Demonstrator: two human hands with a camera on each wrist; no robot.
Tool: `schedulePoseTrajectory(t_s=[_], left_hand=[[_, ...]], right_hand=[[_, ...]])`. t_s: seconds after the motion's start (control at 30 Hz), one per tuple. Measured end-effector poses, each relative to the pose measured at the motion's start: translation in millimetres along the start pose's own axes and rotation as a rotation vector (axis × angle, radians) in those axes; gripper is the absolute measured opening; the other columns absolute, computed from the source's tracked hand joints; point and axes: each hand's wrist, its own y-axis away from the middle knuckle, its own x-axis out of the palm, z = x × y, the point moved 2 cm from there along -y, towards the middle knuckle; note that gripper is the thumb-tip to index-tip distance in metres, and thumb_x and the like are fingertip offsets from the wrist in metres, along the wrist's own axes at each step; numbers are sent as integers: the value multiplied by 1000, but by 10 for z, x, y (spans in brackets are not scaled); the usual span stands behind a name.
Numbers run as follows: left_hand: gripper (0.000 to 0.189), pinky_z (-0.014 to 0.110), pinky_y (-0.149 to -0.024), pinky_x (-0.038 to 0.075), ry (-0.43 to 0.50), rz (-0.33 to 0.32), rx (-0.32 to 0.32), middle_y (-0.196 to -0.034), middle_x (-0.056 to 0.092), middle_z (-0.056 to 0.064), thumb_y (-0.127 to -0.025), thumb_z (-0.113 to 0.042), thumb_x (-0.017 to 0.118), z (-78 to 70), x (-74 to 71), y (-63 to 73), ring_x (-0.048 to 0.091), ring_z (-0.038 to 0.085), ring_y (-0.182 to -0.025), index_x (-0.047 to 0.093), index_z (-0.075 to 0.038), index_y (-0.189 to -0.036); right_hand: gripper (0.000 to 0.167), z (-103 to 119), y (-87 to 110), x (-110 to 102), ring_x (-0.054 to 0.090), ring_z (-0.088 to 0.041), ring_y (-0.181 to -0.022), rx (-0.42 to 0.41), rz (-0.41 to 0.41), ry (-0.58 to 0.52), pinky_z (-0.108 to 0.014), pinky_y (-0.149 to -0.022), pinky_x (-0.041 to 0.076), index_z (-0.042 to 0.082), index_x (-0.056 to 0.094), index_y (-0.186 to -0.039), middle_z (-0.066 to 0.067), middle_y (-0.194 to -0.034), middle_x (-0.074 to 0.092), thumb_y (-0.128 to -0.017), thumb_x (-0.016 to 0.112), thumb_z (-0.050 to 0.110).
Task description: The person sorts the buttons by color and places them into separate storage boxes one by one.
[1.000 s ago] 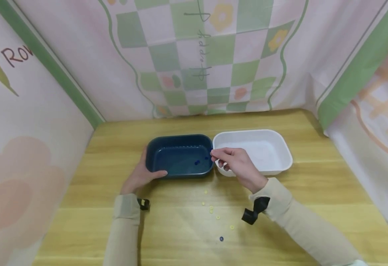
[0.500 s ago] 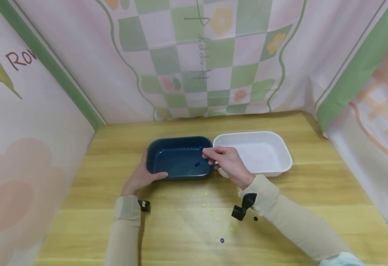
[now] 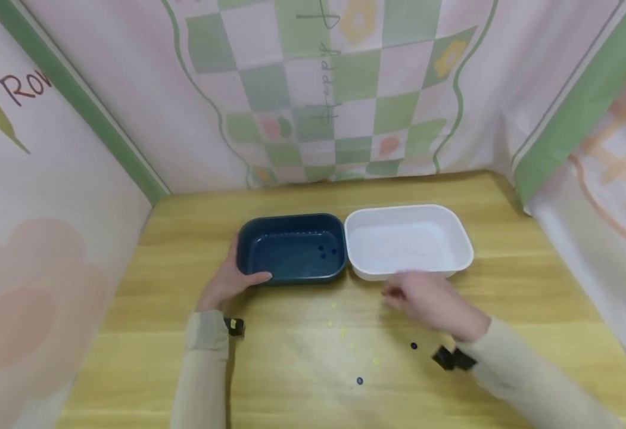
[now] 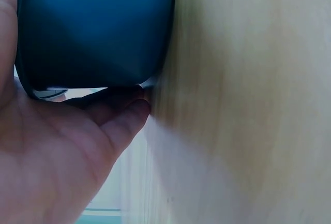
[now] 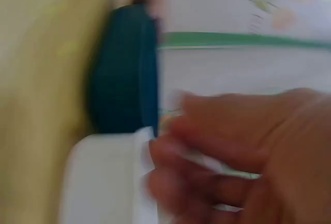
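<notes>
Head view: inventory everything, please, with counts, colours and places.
dark tray: 1, dark blue, left of white tray
white tray: 1, white, right of dark tray
table: 1, yellowish wood-look, under trays
blue pieces: 3 visible, dark blue, in dark tray
dark rings: 2, dark blue, on table
yellow rings: about 6, yellow, on table
patterned cloth: count unclear, white-green, behind and beside table
sleeves: 2, beige, lower frame
wrist straps: 2, black, at sleeve ends
left hand: 1, bare, gripping dark tray's left end
right hand: 1, bare, blurred, by white tray's near edge

Beige slvs [image 3: 200, 369], blk wrist cams [image 3: 234, 326]
</notes>
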Motion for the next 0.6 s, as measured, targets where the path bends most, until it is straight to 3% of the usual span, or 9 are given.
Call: schedulePoseTrajectory(t_s=[0.1,0.23,0.43,0.6], left_hand=[[128,56,-115,15,19,1,5,-163,-4,4,-71,-54,82,0,11,3,8,34,-146,-15,-36,-153],[129,57,-114,16,20,-2,6,-163,-4,3,-69,-58,81,-22,-33,16,9,34,-146,-15,-36,-153],[129,56,-115,16,-3,7,22,-162,-4,4,-70,-57,81,-15,-14,-16,9,34,-146,-16,-36,-153],[129,56,-115,15,28,9,5,-162,-6,2,-71,-54,82,5,6,27,7,33,-147,-16,-36,-153]], right_hand=[[16,-86,275,204,48,-5,-57,-21,93,234,-32,-58,46,22,65,-70,13,-64,56,-80,75,16],[34,-167,418,439,36,-6,-51,-62,118,341,-29,-55,34,25,50,-56,14,-55,43,-75,76,13],[22,-73,562,545,47,-14,-57,-184,39,520,-27,-53,36,14,66,-68,3,-63,55,-65,80,-3],[24,-19,590,600,51,-18,-61,-258,-23,579,-28,-54,41,6,68,-76,-4,-69,60,-60,80,-8]])
